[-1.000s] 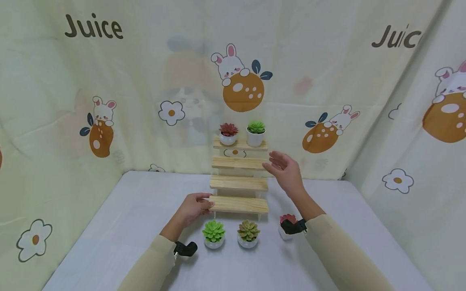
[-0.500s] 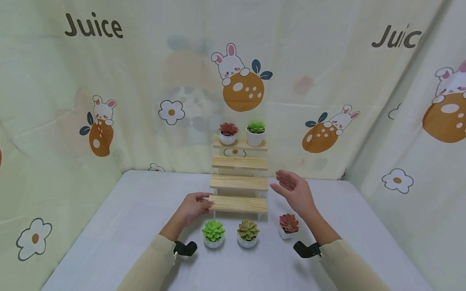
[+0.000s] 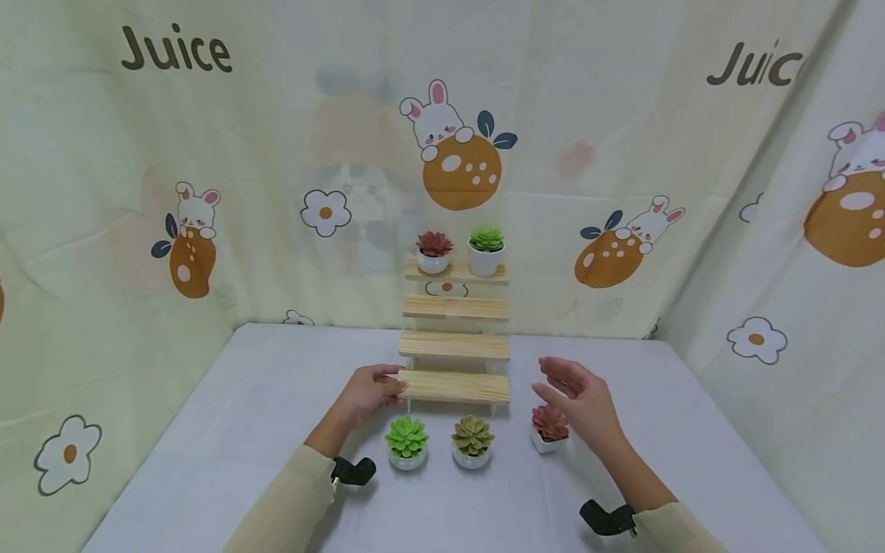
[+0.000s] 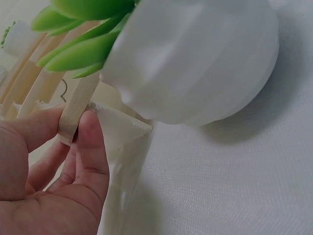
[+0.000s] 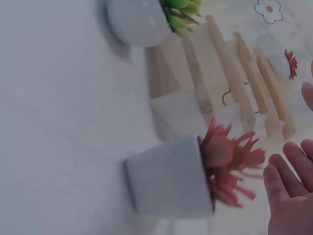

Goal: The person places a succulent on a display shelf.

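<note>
White table (image 3: 228, 430), L hand (image 3: 365, 395) pinching pale-wood stepped shelf (image 3: 454, 386)

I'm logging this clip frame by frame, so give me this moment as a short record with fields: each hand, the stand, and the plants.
left hand: pinches the left end of the lowest step of the wooden stand
right hand: open, fingers relaxed, holds nothing, hovers next to the pink plant
top step: red plant and green plant, each in a white pot
table, in front of the stand: bright green plant, dull green plant, pink plant in a square white pot
middle steps: bare
</note>
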`<action>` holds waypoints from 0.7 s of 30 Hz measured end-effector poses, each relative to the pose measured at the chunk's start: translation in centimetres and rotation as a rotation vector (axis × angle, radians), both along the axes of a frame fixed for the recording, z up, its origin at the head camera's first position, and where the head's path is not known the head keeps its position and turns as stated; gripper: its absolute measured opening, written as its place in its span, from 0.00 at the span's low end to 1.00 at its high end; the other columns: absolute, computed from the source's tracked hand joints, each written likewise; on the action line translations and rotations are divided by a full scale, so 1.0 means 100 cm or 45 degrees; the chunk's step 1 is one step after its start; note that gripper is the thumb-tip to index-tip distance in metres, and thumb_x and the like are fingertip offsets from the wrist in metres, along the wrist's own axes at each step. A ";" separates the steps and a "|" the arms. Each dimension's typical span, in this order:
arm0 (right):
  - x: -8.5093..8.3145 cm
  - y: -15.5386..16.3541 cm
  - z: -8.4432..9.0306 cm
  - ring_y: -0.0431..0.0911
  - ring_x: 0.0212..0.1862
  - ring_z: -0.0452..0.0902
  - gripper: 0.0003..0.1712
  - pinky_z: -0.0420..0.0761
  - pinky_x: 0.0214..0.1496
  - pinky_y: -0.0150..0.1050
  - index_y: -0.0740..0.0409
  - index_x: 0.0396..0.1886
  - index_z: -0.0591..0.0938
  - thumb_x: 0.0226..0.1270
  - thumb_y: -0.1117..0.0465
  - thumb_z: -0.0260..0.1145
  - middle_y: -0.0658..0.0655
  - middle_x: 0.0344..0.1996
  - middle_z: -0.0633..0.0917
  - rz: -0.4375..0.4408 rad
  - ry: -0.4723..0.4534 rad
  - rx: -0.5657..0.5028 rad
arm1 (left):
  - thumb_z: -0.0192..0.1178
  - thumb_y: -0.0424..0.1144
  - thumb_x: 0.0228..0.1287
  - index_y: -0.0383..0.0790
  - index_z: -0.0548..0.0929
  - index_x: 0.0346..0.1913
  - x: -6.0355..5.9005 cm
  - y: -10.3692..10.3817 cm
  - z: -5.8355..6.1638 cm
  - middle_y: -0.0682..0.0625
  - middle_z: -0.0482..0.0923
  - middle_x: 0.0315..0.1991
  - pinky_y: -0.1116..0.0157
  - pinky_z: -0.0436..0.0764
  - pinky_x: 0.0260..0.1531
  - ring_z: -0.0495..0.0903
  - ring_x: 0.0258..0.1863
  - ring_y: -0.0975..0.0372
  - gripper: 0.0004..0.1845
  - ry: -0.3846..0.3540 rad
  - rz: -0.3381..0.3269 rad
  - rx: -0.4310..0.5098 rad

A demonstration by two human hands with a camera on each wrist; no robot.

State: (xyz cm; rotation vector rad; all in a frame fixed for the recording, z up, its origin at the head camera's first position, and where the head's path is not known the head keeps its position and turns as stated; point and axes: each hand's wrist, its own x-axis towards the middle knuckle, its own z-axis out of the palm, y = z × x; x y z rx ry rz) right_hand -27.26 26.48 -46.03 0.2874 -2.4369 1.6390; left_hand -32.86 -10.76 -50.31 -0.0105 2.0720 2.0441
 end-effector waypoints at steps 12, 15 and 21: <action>0.019 0.031 -0.044 0.31 0.64 0.77 0.34 0.78 0.63 0.22 0.59 0.69 0.75 0.65 0.58 0.76 0.58 0.65 0.80 0.016 -0.042 -0.076 | 0.63 0.26 0.69 0.28 0.77 0.66 -0.002 0.001 -0.002 0.40 0.82 0.46 0.68 0.89 0.36 0.84 0.32 0.62 0.23 -0.009 -0.001 0.010; 0.021 0.035 -0.050 0.29 0.65 0.75 0.40 0.77 0.63 0.21 0.62 0.72 0.71 0.64 0.61 0.76 0.62 0.70 0.76 0.092 -0.106 -0.113 | 0.64 0.26 0.68 0.28 0.77 0.66 -0.001 0.001 -0.002 0.40 0.82 0.46 0.67 0.89 0.36 0.84 0.32 0.62 0.23 -0.011 0.007 0.002; 0.021 0.043 -0.060 0.20 0.65 0.67 0.48 0.70 0.68 0.18 0.62 0.77 0.65 0.60 0.63 0.78 0.67 0.76 0.67 0.230 -0.201 -0.030 | 0.64 0.26 0.68 0.29 0.78 0.65 -0.001 0.001 -0.002 0.40 0.85 0.44 0.64 0.90 0.37 0.85 0.31 0.62 0.23 0.005 0.017 -0.016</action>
